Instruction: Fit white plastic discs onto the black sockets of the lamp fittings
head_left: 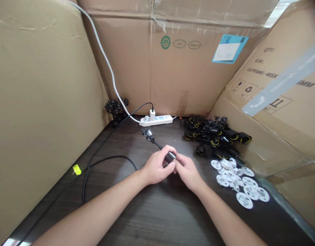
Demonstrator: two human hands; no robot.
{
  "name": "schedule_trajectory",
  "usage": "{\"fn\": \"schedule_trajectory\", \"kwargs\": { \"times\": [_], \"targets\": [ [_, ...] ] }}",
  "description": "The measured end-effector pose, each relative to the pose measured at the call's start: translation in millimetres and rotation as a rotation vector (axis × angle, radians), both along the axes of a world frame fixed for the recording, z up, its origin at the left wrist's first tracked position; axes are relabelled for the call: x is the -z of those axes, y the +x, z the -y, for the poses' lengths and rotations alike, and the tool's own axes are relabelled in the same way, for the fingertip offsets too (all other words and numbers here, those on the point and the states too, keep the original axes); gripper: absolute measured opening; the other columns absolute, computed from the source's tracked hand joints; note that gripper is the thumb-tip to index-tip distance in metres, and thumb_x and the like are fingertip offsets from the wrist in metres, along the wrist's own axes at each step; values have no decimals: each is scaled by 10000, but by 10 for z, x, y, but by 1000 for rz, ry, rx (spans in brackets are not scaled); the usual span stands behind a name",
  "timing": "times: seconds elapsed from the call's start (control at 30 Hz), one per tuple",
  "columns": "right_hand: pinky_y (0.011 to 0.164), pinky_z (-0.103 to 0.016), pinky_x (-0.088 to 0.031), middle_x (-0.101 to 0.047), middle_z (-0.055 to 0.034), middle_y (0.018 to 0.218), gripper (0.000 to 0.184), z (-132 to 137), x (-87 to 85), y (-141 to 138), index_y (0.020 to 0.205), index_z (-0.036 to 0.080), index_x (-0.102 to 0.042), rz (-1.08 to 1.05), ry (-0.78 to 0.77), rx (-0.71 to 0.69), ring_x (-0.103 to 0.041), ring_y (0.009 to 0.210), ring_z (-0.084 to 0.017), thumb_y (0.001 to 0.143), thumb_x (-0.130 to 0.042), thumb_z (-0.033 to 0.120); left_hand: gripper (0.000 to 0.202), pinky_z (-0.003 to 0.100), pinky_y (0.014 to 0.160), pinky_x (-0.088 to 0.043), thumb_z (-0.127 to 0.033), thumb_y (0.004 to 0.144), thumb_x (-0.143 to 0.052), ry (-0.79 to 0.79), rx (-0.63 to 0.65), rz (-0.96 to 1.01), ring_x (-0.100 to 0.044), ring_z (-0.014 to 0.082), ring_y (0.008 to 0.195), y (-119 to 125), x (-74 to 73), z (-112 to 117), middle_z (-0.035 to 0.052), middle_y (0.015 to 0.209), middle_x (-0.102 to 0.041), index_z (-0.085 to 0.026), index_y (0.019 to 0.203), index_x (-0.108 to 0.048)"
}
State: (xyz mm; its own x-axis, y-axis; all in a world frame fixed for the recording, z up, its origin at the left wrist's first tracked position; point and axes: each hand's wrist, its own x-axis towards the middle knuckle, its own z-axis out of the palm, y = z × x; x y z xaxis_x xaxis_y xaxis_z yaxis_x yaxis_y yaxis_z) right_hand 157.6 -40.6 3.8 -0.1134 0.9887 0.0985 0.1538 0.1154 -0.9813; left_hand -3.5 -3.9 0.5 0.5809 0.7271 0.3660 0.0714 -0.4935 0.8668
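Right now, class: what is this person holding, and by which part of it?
The left hand and right hand together hold a black cylindrical socket by its body.

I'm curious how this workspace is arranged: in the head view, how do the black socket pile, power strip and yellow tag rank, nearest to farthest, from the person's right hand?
From the right hand:
1. Black socket pile, ahead and to the right.
2. White power strip, ahead at the back carton.
3. Yellow tag, far left near the carton wall.
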Motion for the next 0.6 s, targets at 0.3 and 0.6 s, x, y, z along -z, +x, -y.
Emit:
{"fn": "schedule_trajectory", "kwargs": {
  "times": [0.3,0.6],
  "targets": [
    [542,-255,-404,-493,23,569,413,34,-61,-5,639,217,-501,27,88,24,-466,537,-139,932,-579,497,168,200,555,-406,-248,908,-579,-137,-7,58,-554,106,589,25,-52,9,-50,697,-615,-204,1049,-498],
    [550,-266,-363,-483,15,569,438,31,-12,-10,605,216,-498,62,58,76,-455,563,-150,899,-612,519,153,223,617,-439,-203,883,-557,-216,22,68,-580,122,660,43,-80,19,-42,745,-598,-209,1006,-466]
  ]
}}
